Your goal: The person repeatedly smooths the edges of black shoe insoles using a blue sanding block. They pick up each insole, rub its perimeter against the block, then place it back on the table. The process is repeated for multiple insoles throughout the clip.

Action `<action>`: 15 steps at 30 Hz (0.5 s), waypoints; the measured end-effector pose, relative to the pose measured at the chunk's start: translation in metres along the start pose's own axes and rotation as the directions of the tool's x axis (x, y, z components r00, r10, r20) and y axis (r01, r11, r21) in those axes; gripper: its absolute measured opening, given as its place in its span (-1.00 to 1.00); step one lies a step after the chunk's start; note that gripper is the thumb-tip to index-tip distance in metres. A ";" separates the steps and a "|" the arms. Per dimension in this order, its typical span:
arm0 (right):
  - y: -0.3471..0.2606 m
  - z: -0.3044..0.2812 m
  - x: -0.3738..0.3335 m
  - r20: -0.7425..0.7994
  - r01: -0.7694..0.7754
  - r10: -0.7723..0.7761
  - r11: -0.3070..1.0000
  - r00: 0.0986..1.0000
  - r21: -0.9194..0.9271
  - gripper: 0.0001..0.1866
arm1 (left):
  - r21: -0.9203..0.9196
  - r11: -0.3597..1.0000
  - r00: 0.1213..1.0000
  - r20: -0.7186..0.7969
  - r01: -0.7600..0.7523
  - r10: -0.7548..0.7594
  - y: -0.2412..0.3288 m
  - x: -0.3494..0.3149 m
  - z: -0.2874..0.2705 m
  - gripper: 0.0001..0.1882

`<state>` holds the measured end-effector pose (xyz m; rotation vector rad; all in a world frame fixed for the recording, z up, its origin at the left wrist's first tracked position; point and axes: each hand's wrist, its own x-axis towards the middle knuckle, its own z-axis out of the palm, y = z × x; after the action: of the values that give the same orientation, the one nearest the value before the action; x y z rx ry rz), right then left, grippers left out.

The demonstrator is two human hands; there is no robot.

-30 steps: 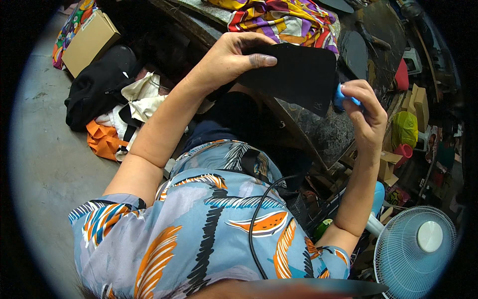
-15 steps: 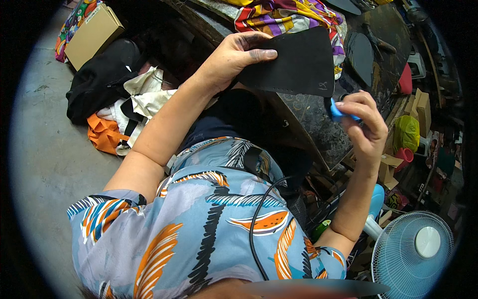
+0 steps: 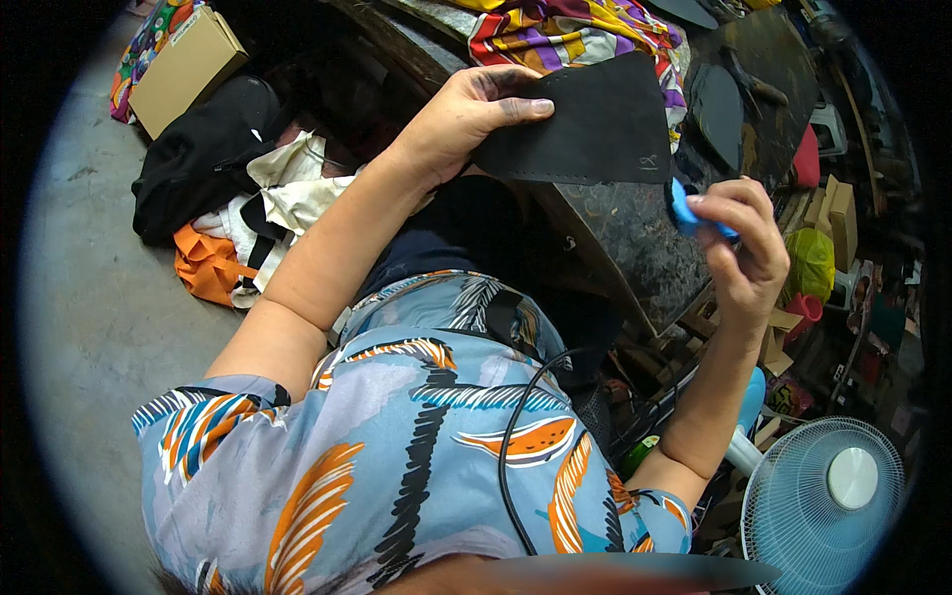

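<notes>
- Head view shows us the work's main thing, a thin, flat, matt-black, four-sided panel [image 3: 595, 129] of leather-like material, raised above a dark, scuffed worktable [image 3: 640, 273].
- Our left hand [image 3: 461, 114] pinches the panel at its left end, the dark-smudged thumb [image 3: 524, 109] flat on the near face; the fingers behind are mostly hidden.
- Our right hand [image 3: 744, 243] has its fingers curled closed around a small, bright-blue, soft-looking pad [image 3: 684, 208] with a dark face. We cannot tell exactly what it is.
- The pad sits just beside the panel's lower right corner, near a small pale mark; we cannot tell whether the two touch.
- From the grips and the smudges, we judge the step in hand to be dabbing or wiping colour along the panel's rim.
- As we judge it, the next move calls for a steady left pinch, the rim turned toward the pad and a light, even stroke.
- Pressing too hard could bend the thin panel or smear its face.
</notes>
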<state>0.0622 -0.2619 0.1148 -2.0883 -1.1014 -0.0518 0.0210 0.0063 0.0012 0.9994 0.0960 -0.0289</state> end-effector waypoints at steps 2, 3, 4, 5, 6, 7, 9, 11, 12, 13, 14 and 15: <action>0.001 0.002 0.000 -0.124 -0.052 0.078 0.978 0.989 0.200 -0.71 | -0.007 1.000 1.000 0.010 0.017 -0.017 -0.001 0.000 0.001 -0.66; 0.002 0.005 0.000 -0.200 -0.085 0.123 0.978 0.972 0.190 -0.72 | -0.010 1.000 0.999 0.020 0.027 -0.027 -0.001 0.000 0.001 -0.66; 0.004 0.008 0.001 -0.169 -0.049 0.073 0.989 0.983 0.142 -0.73 | -0.013 0.999 0.999 0.028 0.037 -0.037 -0.001 -0.001 0.002 -0.66; 0.005 0.011 0.002 -0.136 -0.009 0.022 0.995 0.990 0.095 -0.74 | -0.016 0.999 0.999 0.025 0.046 -0.045 -0.002 0.000 0.003 -0.65; 0.006 0.014 0.004 -0.100 0.034 -0.029 0.998 0.995 0.051 -0.74 | -0.018 0.998 0.998 0.022 0.053 -0.053 -0.002 0.000 0.005 -0.65; 0.004 0.014 0.004 -0.063 0.022 -0.021 1.000 0.998 0.010 -0.74 | -0.027 0.998 0.998 0.023 0.063 -0.062 -0.003 0.000 0.006 -0.65; 0.004 0.013 0.006 -0.177 -0.059 0.080 0.991 0.981 0.117 -0.73 | -0.067 0.995 0.997 0.004 0.079 -0.079 -0.004 0.000 0.008 -0.65; 0.003 0.013 0.007 -0.228 -0.067 0.093 0.990 0.969 0.120 -0.72 | -0.097 0.989 0.993 -0.021 0.115 -0.117 -0.004 -0.002 0.011 -0.64; 0.003 0.013 0.007 -0.234 -0.041 0.057 0.997 0.971 0.072 -0.72 | -0.108 0.989 0.994 -0.005 0.105 -0.107 -0.005 -0.003 0.013 -0.64; 0.004 0.015 0.006 -0.238 -0.016 0.021 1.000 0.971 0.023 -0.72 | -0.110 0.987 0.993 -0.009 0.116 -0.118 -0.005 -0.004 0.015 -0.64; 0.005 0.018 0.006 -0.241 0.009 -0.014 1.000 0.971 -0.026 -0.72 | -0.119 0.985 0.992 -0.012 0.122 -0.124 -0.006 -0.005 0.017 -0.63; 0.006 0.024 0.004 -0.263 0.043 -0.024 0.997 0.965 0.070 -0.71 | -0.136 0.981 0.989 -0.029 0.138 -0.143 -0.007 -0.005 0.020 -0.63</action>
<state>0.0614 -0.2458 0.0956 -1.9309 -0.9624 -0.2904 0.0171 -0.0144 0.0065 0.8582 0.2016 -0.1310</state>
